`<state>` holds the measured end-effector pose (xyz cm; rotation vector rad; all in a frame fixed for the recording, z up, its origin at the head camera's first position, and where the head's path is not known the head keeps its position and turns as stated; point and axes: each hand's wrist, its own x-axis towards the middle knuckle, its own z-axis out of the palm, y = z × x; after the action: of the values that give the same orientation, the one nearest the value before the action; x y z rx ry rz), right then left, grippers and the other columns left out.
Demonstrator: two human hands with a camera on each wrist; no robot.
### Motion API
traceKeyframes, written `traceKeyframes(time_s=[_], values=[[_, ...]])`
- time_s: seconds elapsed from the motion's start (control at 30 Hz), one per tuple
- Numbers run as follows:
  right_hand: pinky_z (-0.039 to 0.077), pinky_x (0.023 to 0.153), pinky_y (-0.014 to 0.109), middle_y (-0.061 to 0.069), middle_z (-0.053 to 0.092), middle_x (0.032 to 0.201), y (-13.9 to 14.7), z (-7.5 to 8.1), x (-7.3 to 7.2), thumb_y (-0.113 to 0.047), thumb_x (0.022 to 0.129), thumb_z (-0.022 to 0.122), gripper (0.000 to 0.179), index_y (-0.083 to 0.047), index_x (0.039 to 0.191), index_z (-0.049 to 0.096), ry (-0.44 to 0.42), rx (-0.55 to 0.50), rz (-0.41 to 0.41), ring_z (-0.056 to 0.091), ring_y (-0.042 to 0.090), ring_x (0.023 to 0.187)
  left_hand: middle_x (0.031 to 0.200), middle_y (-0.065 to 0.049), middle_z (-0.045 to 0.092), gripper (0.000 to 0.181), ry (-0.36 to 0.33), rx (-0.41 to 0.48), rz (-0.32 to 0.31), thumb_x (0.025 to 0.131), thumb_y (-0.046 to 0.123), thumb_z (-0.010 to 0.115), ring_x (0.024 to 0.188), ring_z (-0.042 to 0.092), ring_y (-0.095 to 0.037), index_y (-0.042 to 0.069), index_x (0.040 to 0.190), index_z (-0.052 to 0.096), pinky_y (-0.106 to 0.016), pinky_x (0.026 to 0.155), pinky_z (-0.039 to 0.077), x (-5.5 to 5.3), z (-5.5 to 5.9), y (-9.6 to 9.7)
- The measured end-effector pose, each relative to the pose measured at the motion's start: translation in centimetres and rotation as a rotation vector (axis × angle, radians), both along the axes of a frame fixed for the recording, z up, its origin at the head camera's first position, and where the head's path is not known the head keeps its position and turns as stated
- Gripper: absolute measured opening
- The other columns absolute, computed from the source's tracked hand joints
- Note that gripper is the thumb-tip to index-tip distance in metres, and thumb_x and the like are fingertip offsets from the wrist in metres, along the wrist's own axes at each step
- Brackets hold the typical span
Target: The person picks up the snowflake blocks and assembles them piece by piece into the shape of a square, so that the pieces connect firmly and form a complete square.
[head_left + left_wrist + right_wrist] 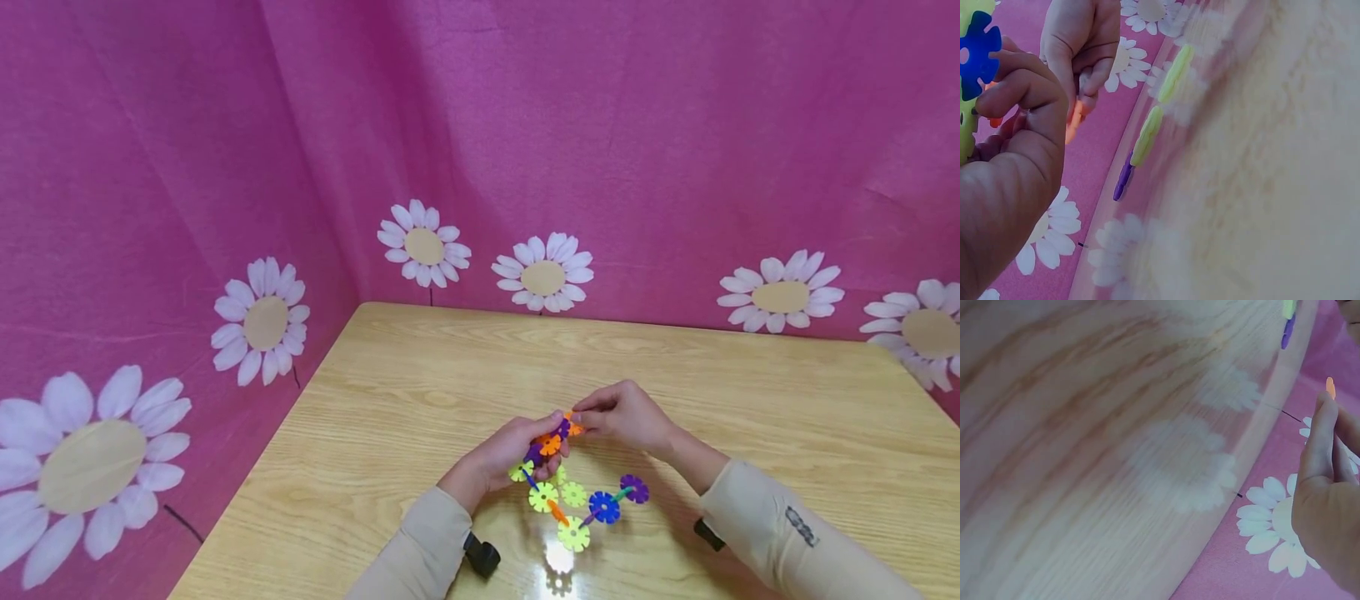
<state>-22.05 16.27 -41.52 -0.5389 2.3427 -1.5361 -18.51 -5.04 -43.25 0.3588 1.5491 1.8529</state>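
Observation:
My left hand (504, 454) holds a chain of notched plastic discs, with purple and orange ones by its fingers and thumb. From it the chain runs down through a yellow-green disc (543, 497) and a blue disc (604, 507) to a purple disc (634, 489) at its end. Thumb and fingers of my right hand (626, 417) pinch an orange disc (1330, 387) at the upper end, close to the left hand. In the left wrist view, a blue disc (979, 55) stands by the curled left fingers.
Seen edge-on in the left wrist view, yellow-green discs (1147, 135) and a purple disc (1124, 177) lie on the wooden table (360, 417). A pink curtain (600, 125) with daisies borders the table at the back and left. Black straps (482, 556) show at the wrists.

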Motion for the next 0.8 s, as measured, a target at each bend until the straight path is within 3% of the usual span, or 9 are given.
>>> traceKeyframes(time_s=[0.2, 0.57, 0.8], values=[[0.052, 0.074, 0.044, 0.018, 0.067, 0.094, 0.0, 0.6, 0.3, -0.011, 0.083, 0.068, 0.027, 0.008, 0.103, 0.065, -0.119, -0.077, -0.028, 0.065, 0.035, 0.086, 0.064, -0.001, 0.052, 0.057, -0.01, 0.0, 0.004, 0.088, 0.057, 0.047, 0.051, 0.045, -0.01, 0.001, 0.088, 0.057, -0.019, 0.046, 0.039, 0.0, -0.1, -0.1], [0.049, 0.08, 0.045, 0.027, 0.062, 0.104, 0.4, 1.9, 0.1, -0.013, 0.084, 0.068, 0.033, 0.01, 0.107, 0.062, -0.151, -0.155, -0.021, 0.065, 0.03, 0.09, 0.064, -0.002, 0.053, 0.065, -0.002, -0.022, 0.014, 0.088, 0.058, 0.047, 0.05, 0.045, -0.01, -0.007, 0.094, 0.057, -0.02, 0.046, 0.04, -0.2, -0.2, -0.3], [0.049, 0.081, 0.045, 0.02, 0.065, 0.099, 0.4, 2.1, 0.3, -0.012, 0.083, 0.069, 0.034, 0.011, 0.108, 0.062, -0.189, -0.168, -0.023, 0.066, 0.026, 0.087, 0.063, -0.002, 0.053, 0.078, -0.003, -0.015, 0.007, 0.087, 0.058, 0.048, 0.05, 0.044, -0.01, -0.018, 0.103, 0.05, -0.02, 0.047, 0.04, -0.2, -0.3, -0.3]])
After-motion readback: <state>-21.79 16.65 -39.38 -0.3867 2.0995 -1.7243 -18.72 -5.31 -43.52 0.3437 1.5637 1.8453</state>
